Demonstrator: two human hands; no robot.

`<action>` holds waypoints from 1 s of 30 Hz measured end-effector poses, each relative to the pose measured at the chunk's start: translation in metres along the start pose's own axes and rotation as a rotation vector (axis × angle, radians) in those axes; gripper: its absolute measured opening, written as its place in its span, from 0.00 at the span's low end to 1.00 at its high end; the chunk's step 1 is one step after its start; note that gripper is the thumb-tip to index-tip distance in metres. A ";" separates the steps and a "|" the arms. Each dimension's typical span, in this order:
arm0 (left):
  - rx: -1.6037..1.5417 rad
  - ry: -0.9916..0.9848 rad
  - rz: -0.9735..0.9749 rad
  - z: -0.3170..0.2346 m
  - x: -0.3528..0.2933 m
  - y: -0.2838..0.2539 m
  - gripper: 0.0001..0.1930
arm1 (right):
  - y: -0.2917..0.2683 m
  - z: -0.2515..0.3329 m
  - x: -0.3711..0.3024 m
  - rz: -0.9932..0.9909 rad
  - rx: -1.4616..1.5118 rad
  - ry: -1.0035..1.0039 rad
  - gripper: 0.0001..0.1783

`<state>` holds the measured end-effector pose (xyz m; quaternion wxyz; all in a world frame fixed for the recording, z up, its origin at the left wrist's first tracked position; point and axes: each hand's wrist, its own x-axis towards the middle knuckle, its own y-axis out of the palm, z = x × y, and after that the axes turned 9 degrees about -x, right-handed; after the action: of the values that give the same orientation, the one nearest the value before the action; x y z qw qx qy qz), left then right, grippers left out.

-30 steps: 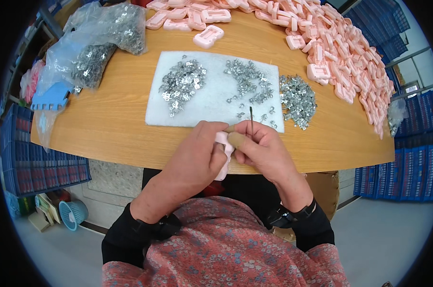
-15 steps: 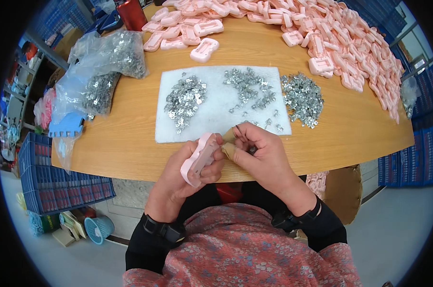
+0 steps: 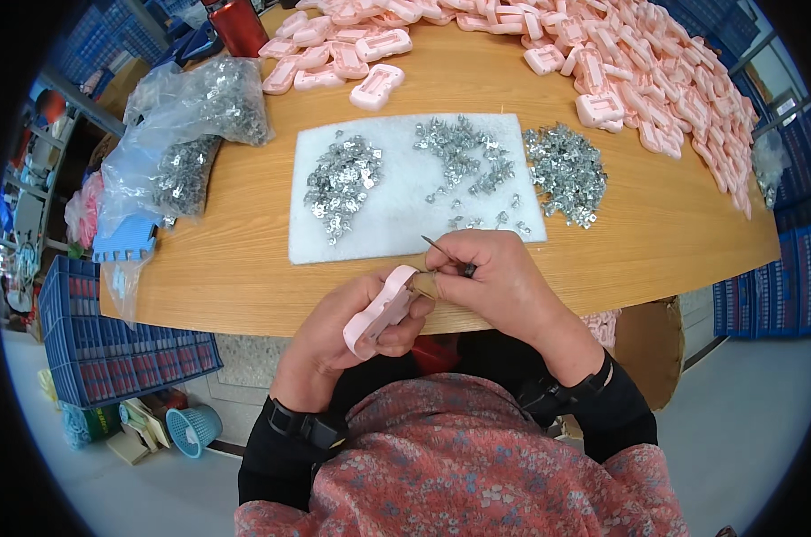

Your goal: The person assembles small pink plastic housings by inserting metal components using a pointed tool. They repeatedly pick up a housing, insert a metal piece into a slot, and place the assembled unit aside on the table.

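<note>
My left hand (image 3: 329, 327) is closed around a pink plastic shell (image 3: 376, 315), which is tilted on its edge. The thumb and forefinger of my right hand (image 3: 504, 277) press at the shell's upper end, with a tan finger cover (image 3: 425, 285) showing there. A thin dark pointed tool (image 3: 450, 255) is also in my right hand, its tip pointing up and left. Any small part between the fingertips is hidden. Beyond my hands, a white foam mat (image 3: 396, 219) bears small metal clips in a left heap (image 3: 345, 179) and a looser spread (image 3: 464, 157).
Another clip heap (image 3: 567, 174) lies right of the mat. Many pink shells (image 3: 665, 98) cover the far right, with more shells (image 3: 377, 87) at the back. Clear bags of metal parts (image 3: 191, 134) and a red bottle (image 3: 237, 27) stand left. Blue crates (image 3: 119, 345) are beside the table (image 3: 638, 259).
The pink shell has shifted slightly right and down in my left hand. My right hand has turned, so the dark tool shows more clearly. The view has shifted a little.
</note>
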<state>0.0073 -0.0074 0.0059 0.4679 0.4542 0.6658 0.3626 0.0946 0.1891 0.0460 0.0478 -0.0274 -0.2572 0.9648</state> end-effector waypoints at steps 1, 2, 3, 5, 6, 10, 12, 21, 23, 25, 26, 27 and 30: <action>-0.036 -0.011 0.008 0.000 0.001 -0.002 0.15 | 0.001 -0.005 -0.001 -0.017 -0.016 -0.018 0.10; -0.072 -0.022 0.017 0.000 0.002 -0.002 0.15 | 0.001 -0.007 -0.002 -0.033 -0.031 -0.037 0.12; -0.080 -0.016 0.006 0.000 0.003 0.000 0.15 | -0.002 -0.006 -0.003 -0.029 -0.007 -0.003 0.10; -0.095 -0.003 -0.015 -0.001 0.004 0.007 0.16 | -0.011 -0.004 -0.008 -0.021 0.040 0.066 0.07; -0.054 0.050 -0.049 -0.002 0.005 0.009 0.17 | -0.015 -0.009 -0.011 -0.092 0.045 0.061 0.09; 0.060 0.267 -0.205 -0.004 0.005 0.016 0.26 | -0.037 -0.028 -0.019 -0.228 0.061 0.129 0.14; 0.040 0.311 -0.217 -0.010 0.006 0.010 0.29 | -0.050 -0.032 -0.019 -0.251 -0.014 0.144 0.19; -0.193 0.408 -0.103 -0.006 0.015 -0.003 0.27 | -0.067 -0.023 0.023 -0.333 -0.555 -0.027 0.11; -0.145 0.353 -0.060 -0.006 0.015 -0.004 0.27 | -0.066 -0.023 0.035 -0.325 -0.600 -0.018 0.09; -0.115 0.317 -0.020 -0.006 0.014 -0.006 0.28 | -0.066 -0.022 0.048 -0.299 -0.653 -0.012 0.09; -0.111 0.305 0.000 -0.006 0.013 -0.008 0.28 | -0.067 -0.022 0.054 -0.277 -0.685 -0.006 0.09; -0.104 0.292 0.020 -0.006 0.014 -0.009 0.28 | -0.069 -0.023 0.059 -0.259 -0.715 0.001 0.09; -0.016 0.275 -0.040 -0.005 0.012 -0.004 0.31 | -0.078 -0.037 0.074 -0.364 -0.811 -0.048 0.10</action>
<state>-0.0004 0.0025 0.0004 0.3828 0.3833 0.7296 0.4173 0.0298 0.2822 0.0510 0.1963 0.0244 -0.6166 0.7620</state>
